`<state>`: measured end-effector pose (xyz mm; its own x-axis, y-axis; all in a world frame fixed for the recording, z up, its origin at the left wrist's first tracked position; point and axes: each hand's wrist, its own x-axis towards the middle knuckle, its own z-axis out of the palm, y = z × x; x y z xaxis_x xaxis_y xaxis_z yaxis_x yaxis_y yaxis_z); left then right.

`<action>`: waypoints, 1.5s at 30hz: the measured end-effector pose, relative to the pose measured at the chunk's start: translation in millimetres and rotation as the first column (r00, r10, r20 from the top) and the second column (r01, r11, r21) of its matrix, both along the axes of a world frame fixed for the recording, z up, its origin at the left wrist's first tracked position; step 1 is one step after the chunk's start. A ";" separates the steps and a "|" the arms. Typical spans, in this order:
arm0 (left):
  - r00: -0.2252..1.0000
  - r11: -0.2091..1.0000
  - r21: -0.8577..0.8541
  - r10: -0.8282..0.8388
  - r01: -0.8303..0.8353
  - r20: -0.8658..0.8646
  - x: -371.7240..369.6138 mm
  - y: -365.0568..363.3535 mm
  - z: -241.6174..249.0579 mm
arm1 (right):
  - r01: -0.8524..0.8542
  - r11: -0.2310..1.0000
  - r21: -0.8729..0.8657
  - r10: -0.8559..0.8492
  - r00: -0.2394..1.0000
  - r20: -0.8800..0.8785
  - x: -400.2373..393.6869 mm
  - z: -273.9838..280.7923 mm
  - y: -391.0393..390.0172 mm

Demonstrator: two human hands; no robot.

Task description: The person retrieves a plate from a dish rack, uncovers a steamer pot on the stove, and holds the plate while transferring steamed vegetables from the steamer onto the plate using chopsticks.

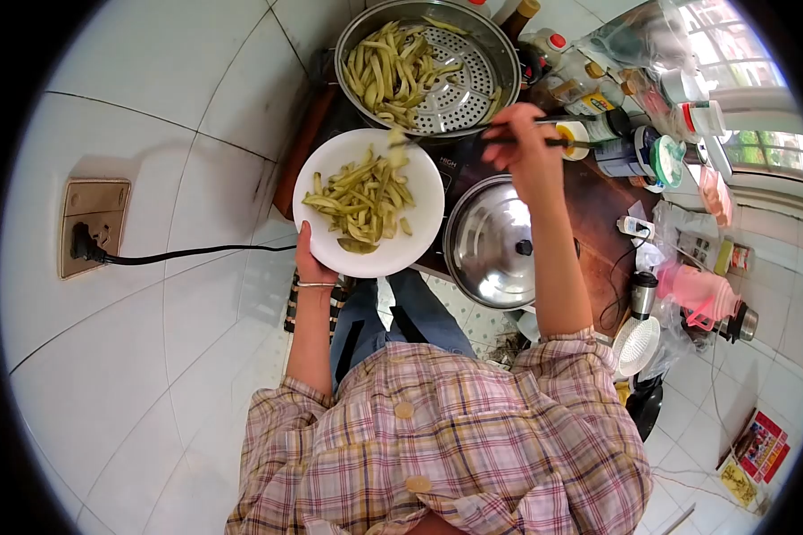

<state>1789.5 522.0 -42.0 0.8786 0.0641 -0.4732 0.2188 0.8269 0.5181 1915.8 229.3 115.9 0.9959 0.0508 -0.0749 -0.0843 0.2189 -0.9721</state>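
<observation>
My left hand (313, 256) grips the near left rim of a white plate (426, 192), with its thumb over the edge. Cooked yellow-green vegetable strips (363, 198), apparently eggplant, are heaped on it. In my right hand (522, 143) are dark chopsticks (473, 140), fingers closed around them. Their tips reach the far right rim of the plate, where a blurred pale strip (396, 147) is at their ends. Just beyond the plate stands a metal steamer (459, 76) with a perforated tray. More strips (385, 71) lie mostly on its left side.
A domed steel lid (489, 245) lies right of the plate, below my right forearm. Bottles and jars (598, 100) crowd the counter at the right. A black power cord (196, 251) runs from the wall socket (94, 227) toward the plate. A pink jug (698, 290) stands farther right.
</observation>
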 end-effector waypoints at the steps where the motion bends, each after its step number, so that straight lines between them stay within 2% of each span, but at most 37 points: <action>1: 1.000 1.000 0.004 -0.006 0.006 0.003 -0.2 -0.3 0.8 | -0.095 0.991 -0.091 0.095 0.995 -0.013 -10.2 10.3 11.3; 2: 1.000 1.000 -0.006 -0.002 0.002 0.011 -0.5 0.0 -3.3 | -0.166 0.958 -0.234 0.162 0.986 -0.037 -15.9 23.1 18.7; 3: 1.000 1.000 -0.011 0.000 0.000 0.013 0.8 0.6 -3.3 | -0.168 0.957 -0.238 0.164 0.986 -0.036 -10.2 30.3 14.4; 5: 1.000 0.999 -0.036 -0.004 0.005 0.009 -1.7 0.5 -3.5 | 0.062 0.923 -0.379 0.000 0.987 0.160 8.0 39.5 -6.1; 6: 1.000 0.999 -0.042 -0.001 0.001 0.007 -3.0 -0.1 -3.3 | 0.175 0.874 -0.453 -0.104 0.978 0.178 24.6 43.5 -13.2; 7: 1.000 0.999 -0.045 -0.002 0.003 0.013 -2.5 -0.3 -2.2 | 0.194 0.853 -0.484 -0.059 0.958 0.280 50.4 24.5 -32.0; 9: 1.000 0.999 -0.052 -0.005 0.006 0.023 -1.7 -1.1 -3.2 | 0.182 0.633 -0.753 0.001 0.972 0.236 80.4 10.4 -44.9; 10: 1.000 0.998 -0.060 0.008 -0.007 0.021 -1.9 -1.4 -3.9 | 0.184 0.630 -0.754 0.002 0.971 0.239 93.6 0.3 -46.3; 12: 1.000 0.997 -0.072 0.020 -0.019 0.015 -4.6 -2.7 -3.9 | 0.252 0.464 -0.849 0.122 0.931 0.343 107.6 -17.7 -45.3; 15: 1.000 0.993 -0.118 0.018 -0.016 0.019 -4.0 -3.8 -2.6 | 0.337 0.409 -0.848 0.153 0.891 0.428 112.1 -31.6 -43.1; 17: 0.999 0.995 -0.098 0.017 -0.013 0.035 -4.4 -3.8 -1.9 | 0.379 0.407 -0.831 0.130 0.876 0.464 108.9 -35.2 -46.7; 19: 1.000 0.996 -0.089 0.022 -0.020 0.021 -2.5 -6.6 5.5 | 0.332 0.466 -0.820 0.087 0.905 0.416 104.7 -35.2 -52.6; 20: 1.000 0.997 -0.079 0.021 -0.021 0.000 -3.2 -7.5 9.0 | 0.335 0.541 -0.771 0.036 0.907 0.419 101.8 -37.4 -54.2; 21: 1.000 0.997 -0.079 0.020 -0.020 0.000 -3.2 -8.3 10.4 | 0.336 0.541 -0.771 0.035 0.907 0.420 98.5 -34.3 -55.0; 23: 1.000 0.996 -0.084 0.019 -0.018 0.014 -2.9 -9.3 10.5 | 0.303 0.743 -0.596 -0.122 0.938 0.324 90.5 -27.7 -57.5; 25: 1.000 0.996 -0.089 0.018 -0.016 0.017 -2.9 -9.0 7.5 | 0.314 0.770 -0.555 -0.133 0.930 0.342 78.5 -14.3 -56.3; 27: 1.000 0.996 -0.091 0.018 -0.016 0.021 -2.4 -7.2 3.8 | 0.300 0.864 -0.405 -0.169 0.929 0.329 63.5 0.8 -51.9; 29: 1.000 0.996 -0.090 0.018 -0.017 0.005 -2.3 -6.4 1.4 | 0.267 0.889 -0.372 -0.151 0.938 0.312 38.1 24.0 -36.0; 31: 1.000 0.998 -0.069 0.011 -0.011 -0.004 -2.4 -7.1 0.5 | 0.149 0.963 -0.225 -0.062 0.933 0.356 6.4 39.3 -11.7; 32: 1.000 0.999 -0.047 0.005 -0.005 -0.012 -2.3 -7.4 0.8 | 0.027 0.976 -0.215 0.047 0.943 0.329 -6.6 36.9 -0.9; 33: 1.000 0.999 -0.048 0.003 -0.004 -0.014 -1.7 -7.5 0.2 | -0.097 0.975 -0.202 0.156 0.940 0.303 -17.1 31.5 10.2; 35: 1.000 0.999 -0.053 -0.006 0.006 0.006 -2.5 -7.1 -2.7 | -0.245 0.835 -0.493 0.392 0.894 0.218 -32.9 21.4 35.6; 36: 1.000 0.998 -0.054 -0.007 0.008 0.005 -2.9 -6.4 -2.2 | -0.166 0.857 -0.487 0.344 0.889 0.303 -30.8 21.3 36.8; 37: 1.000 0.998 -0.067 -0.009 0.009 0.007 -2.1 -6.7 -1.5 | -0.164 0.856 -0.491 0.345 0.888 0.304 -23.2 24.5 30.3; 39: 1.000 0.996 -0.084 -0.003 0.003 0.002 -3.1 -8.5 0.6 | 0.051 0.928 -0.368 0.024 0.980 0.197 0.5 36.7 2.1; 41: 1.000 0.991 -0.134 -0.010 0.013 0.018 -1.9 -6.2 3.8 | 0.158 0.855 -0.495 -0.069 0.979 0.193 33.8 40.8 -17.6; 42: 1.000 0.991 -0.134 -0.009 0.011 0.017 -2.0 -4.8 2.8 | 0.156 0.855 -0.495 -0.068 0.979 0.192 50.3 35.2 -26.3; 44: 1.000 0.994 -0.107 -0.017 0.017 0.003 -2.3 -2.1 -1.0 | 0.150 0.669 -0.728 0.062 0.965 0.256 79.0 16.4 -38.1; 45: 1.000 0.994 -0.107 -0.013 0.013 0.006 -1.7 -0.7 -3.1 | 0.149 0.669 -0.728 0.066 0.964 0.258 88.1 9.0 -38.0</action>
